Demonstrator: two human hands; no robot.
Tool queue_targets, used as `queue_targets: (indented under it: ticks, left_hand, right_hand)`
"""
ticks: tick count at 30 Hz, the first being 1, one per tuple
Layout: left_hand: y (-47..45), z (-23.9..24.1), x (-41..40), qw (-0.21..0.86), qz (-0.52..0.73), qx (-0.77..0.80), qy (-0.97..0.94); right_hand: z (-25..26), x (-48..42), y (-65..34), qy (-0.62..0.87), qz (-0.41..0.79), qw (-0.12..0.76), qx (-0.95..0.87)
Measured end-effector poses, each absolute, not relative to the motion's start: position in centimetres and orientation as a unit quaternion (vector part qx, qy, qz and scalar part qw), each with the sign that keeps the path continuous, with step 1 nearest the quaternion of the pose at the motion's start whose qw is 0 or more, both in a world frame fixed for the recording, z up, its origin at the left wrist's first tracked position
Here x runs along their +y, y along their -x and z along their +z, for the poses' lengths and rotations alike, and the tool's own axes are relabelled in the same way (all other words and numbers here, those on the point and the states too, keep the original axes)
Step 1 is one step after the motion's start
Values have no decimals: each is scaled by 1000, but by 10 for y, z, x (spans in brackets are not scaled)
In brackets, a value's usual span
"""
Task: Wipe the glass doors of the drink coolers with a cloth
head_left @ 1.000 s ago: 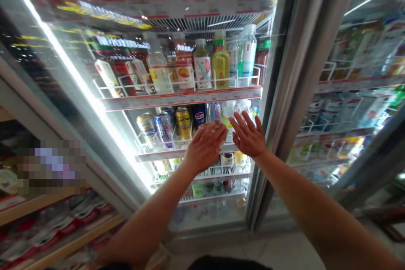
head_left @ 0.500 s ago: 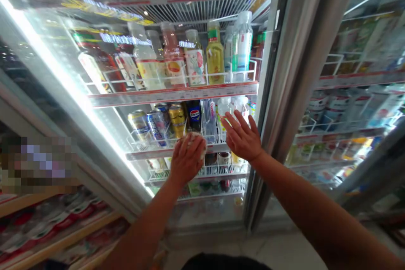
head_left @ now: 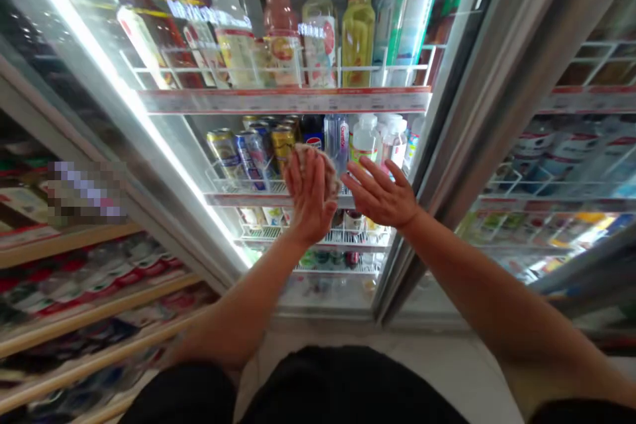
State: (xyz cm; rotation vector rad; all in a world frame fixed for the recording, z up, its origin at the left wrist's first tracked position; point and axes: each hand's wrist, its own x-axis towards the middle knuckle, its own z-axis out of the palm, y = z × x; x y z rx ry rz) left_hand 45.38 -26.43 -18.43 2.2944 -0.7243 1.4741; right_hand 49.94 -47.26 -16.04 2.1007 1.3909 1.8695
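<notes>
My left hand (head_left: 311, 199) presses a crumpled whitish cloth (head_left: 325, 162) flat against the glass door (head_left: 163, 146) of a lit drinks fridge, in front of the row of cans (head_left: 253, 149). The cloth shows above and to the right of my fingers. Just to the right, my right hand (head_left: 382, 195) rests on the same glass with its fingers spread and nothing in it, near the door's right frame (head_left: 462, 165). Behind the glass stand small white bottles (head_left: 380, 139) at hand level and tall juice bottles (head_left: 318, 40) one shelf up.
A second glass-door fridge (head_left: 571, 165) with more drinks stands to the right of the metal frame. Wooden shelves (head_left: 89, 318) with red-packaged goods run along the left. Pale floor tiles (head_left: 447, 371) lie below the fridge.
My left hand slid the cloth down and left on the glass, then back up to the can shelf. My right hand stayed spread on the glass. The view has tilted down and drawn nearer.
</notes>
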Motion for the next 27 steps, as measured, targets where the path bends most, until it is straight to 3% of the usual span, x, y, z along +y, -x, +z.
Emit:
queue_targets:
  ticks: [4, 7, 13, 16, 22, 24, 27]
  left_hand:
    - [-448, -166, -288, 254, 436, -349, -789]
    - [-441, -161, -283, 263, 404, -390, -785]
    - [-437, -154, -183, 144, 555, -160, -804]
    - [-446, -150, -135, 124, 560, -60, -817]
    - [-457, -157, -115, 89, 563, -54, -820]
    - [-456, -158, -118, 108, 557, -60, -821]
    - [-454, -157, -118, 126, 549, -57, -824]
  right_hand:
    - [-154, -474, -503, -655, 565, -3, 502]
    - [-155, -469, -502, -704, 508, -30, 496]
    - [-187, -453, -483, -743, 484, -34, 461]
    - [-172, -449, -477, -749, 444, -1, 492]
    - [-102, -435, -490, -752, 521, -135, 381]
    - [-113, -423, -490, -752, 518, -152, 378]
    - [-152, -406, -486, -748, 470, -98, 458]
